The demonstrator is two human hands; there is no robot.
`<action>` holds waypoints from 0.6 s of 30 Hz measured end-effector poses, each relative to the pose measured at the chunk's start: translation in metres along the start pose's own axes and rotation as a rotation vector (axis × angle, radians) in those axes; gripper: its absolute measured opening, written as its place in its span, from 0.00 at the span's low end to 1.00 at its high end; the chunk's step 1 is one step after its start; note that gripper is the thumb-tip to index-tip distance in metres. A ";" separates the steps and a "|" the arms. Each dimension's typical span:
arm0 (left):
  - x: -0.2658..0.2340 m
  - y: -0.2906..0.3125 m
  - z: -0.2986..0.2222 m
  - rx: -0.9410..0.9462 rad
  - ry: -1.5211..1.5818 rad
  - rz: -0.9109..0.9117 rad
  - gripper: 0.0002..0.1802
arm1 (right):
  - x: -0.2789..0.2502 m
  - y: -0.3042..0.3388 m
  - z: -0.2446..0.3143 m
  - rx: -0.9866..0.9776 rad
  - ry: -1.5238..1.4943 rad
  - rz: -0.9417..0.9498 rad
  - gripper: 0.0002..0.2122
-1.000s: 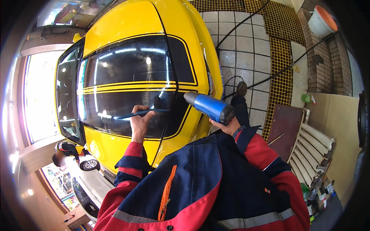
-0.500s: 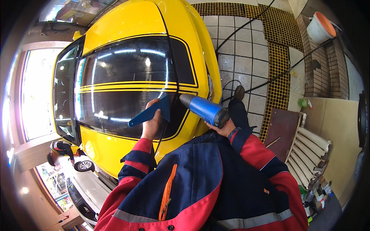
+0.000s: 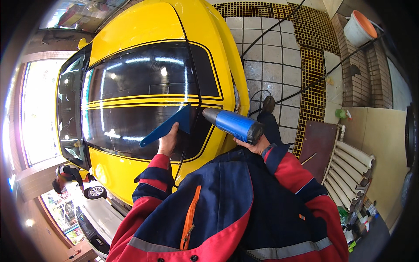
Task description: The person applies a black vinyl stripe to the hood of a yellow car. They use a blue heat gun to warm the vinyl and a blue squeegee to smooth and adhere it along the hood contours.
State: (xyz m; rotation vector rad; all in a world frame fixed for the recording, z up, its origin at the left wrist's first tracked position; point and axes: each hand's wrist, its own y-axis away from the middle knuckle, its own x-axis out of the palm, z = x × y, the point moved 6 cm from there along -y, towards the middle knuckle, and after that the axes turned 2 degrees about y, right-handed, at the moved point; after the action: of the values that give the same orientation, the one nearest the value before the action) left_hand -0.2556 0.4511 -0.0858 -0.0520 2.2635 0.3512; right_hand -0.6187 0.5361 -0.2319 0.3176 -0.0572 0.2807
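Since the earlier frame the blue squeegee (image 3: 168, 125) tilts steeper on the dark rear glass (image 3: 144, 100). Left hand (image 3: 168, 142) fingers wrap its light, stiff handle; right hand (image 3: 255, 146) grips the heavier heat gun (image 3: 233, 124) nearby.

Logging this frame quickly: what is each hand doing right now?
Left hand: closed on the blue squeegee.
Right hand: closed on the blue heat gun.

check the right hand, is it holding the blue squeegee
No, the right hand grips the blue heat gun; the squeegee is in the left hand.
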 end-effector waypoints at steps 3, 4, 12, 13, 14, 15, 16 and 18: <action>-0.005 -0.005 0.014 -0.098 0.102 0.009 0.28 | 0.001 -0.002 0.003 -0.014 0.010 0.026 0.33; -0.005 -0.007 0.012 -0.041 0.112 0.017 0.27 | 0.002 -0.002 0.000 0.061 -0.054 0.050 0.33; -0.001 -0.018 0.001 0.104 -0.146 0.177 0.25 | -0.001 -0.004 0.007 0.039 0.005 0.014 0.33; 0.001 -0.017 -0.007 0.131 -0.182 0.203 0.24 | 0.001 -0.004 0.003 0.096 -0.044 0.020 0.33; 0.000 -0.015 -0.020 0.215 -0.103 0.179 0.22 | 0.000 -0.004 0.006 0.034 0.025 0.007 0.33; 0.002 -0.012 -0.034 0.282 -0.042 0.161 0.20 | 0.000 -0.005 0.006 0.024 0.048 0.002 0.33; 0.003 -0.008 -0.049 0.369 0.039 0.151 0.19 | 0.001 -0.005 0.001 0.100 0.008 0.017 0.33; 0.007 -0.004 -0.062 0.307 0.012 0.161 0.18 | 0.001 -0.005 0.007 0.032 0.018 0.008 0.32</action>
State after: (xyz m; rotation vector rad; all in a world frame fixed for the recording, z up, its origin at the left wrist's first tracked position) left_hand -0.3059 0.4309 -0.0537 0.2892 2.3142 0.0845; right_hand -0.6169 0.5296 -0.2263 0.3461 -0.0359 0.2929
